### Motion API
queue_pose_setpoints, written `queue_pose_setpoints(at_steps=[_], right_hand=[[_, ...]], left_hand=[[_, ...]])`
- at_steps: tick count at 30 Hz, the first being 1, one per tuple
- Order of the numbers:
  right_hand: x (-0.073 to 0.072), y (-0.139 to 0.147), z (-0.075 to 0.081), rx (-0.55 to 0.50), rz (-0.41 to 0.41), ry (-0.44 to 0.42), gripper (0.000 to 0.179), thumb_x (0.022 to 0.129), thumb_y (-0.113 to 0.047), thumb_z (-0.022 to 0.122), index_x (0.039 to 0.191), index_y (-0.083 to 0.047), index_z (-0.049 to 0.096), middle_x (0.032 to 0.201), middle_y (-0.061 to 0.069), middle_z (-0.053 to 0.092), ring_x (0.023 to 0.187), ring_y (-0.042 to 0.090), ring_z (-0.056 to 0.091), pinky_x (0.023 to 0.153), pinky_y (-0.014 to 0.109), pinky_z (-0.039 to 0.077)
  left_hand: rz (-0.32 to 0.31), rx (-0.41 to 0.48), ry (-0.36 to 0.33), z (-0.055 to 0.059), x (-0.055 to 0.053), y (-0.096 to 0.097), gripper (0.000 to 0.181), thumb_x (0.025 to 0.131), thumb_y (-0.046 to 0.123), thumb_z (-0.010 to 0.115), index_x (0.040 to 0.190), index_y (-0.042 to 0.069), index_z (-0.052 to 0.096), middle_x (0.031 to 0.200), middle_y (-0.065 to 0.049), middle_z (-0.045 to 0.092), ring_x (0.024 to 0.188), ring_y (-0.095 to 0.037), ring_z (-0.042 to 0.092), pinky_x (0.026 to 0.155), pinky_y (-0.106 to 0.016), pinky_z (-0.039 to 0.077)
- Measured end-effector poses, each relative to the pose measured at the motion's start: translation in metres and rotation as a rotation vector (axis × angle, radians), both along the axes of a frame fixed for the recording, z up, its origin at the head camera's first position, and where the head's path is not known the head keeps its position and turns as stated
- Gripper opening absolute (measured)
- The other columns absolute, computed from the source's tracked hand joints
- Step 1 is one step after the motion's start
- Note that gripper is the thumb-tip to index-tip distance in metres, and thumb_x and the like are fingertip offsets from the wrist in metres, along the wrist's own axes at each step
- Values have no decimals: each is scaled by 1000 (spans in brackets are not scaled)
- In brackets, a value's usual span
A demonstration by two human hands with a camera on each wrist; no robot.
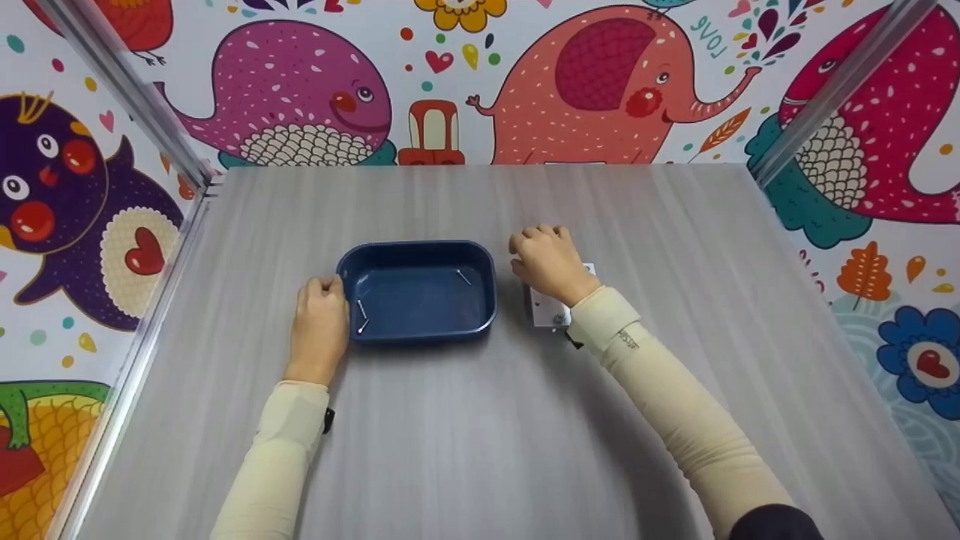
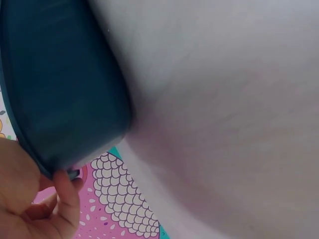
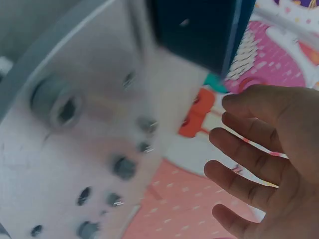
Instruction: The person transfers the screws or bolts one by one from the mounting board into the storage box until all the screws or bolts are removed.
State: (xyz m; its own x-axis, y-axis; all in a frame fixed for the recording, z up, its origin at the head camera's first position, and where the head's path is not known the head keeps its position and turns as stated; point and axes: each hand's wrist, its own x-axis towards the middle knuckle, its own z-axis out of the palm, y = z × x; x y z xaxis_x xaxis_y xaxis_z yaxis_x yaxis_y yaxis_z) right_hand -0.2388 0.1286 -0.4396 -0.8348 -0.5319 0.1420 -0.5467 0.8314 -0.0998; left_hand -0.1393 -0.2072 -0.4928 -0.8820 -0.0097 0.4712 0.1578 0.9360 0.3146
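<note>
A dark blue plastic bin [image 1: 420, 300] stands on the table, with a few small thin metal pieces [image 1: 463, 277] on its floor. My left hand [image 1: 320, 326] grips the bin's left rim; the left wrist view shows the fingers [image 2: 67, 196] curled at the rim edge. To the right of the bin lies a flat metal plate [image 1: 550, 311], partly covered by my right hand [image 1: 551, 262]. In the right wrist view the plate [image 3: 89, 154] carries several bolts and holes. The fingers [image 3: 244, 154] of the right hand are spread and slightly bent, holding nothing.
The grey wood-grain table [image 1: 465, 435] extends around the bin and plate. Behind it and at both sides stand walls printed with cartoon animals [image 1: 600, 97]. Metal frame posts [image 1: 135, 97] rise at the back corners.
</note>
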Motion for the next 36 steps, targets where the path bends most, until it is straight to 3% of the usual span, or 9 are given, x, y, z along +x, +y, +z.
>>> queue_pose_setpoints(at_steps=[8,13,23,30,36], right_hand=[[-36,26,-14,-26,-153,-174,24,95,-10,61,116,0,68,117,21,65,112,41,58,98,66,40],[-50,34,-17,2,-236,-227,27,95,-12,62,118,2,67,119,23,64,113,43,58,99,65,38],[-61,31,-29,44,-200,-311,25,91,-9,63,114,2,68,112,22,67,108,41,61,99,69,37],[-66,25,-33,49,-203,-328,19,88,-4,65,105,0,71,107,19,70,105,39,63,101,70,35],[-69,21,-36,47,-208,-340,15,86,-10,69,99,-2,70,100,16,70,98,36,64,100,67,37]], left_hand=[[-14,-2,33,-1,-4,6,27,91,-7,62,115,-18,64,101,-31,59,95,-47,58,86,-51,53],[-22,-9,47,0,-4,7,27,91,-7,61,114,-18,64,101,-31,59,94,-47,57,87,-51,52],[-6,-27,66,0,-1,6,25,90,-7,61,113,-17,65,99,-29,59,91,-45,58,82,-49,55],[3,-32,69,-1,-1,2,25,89,-7,61,112,-17,65,98,-30,59,90,-46,58,83,-50,53],[10,-42,71,-3,-1,-2,25,88,-8,61,111,-17,65,97,-30,59,90,-46,58,83,-50,53]])
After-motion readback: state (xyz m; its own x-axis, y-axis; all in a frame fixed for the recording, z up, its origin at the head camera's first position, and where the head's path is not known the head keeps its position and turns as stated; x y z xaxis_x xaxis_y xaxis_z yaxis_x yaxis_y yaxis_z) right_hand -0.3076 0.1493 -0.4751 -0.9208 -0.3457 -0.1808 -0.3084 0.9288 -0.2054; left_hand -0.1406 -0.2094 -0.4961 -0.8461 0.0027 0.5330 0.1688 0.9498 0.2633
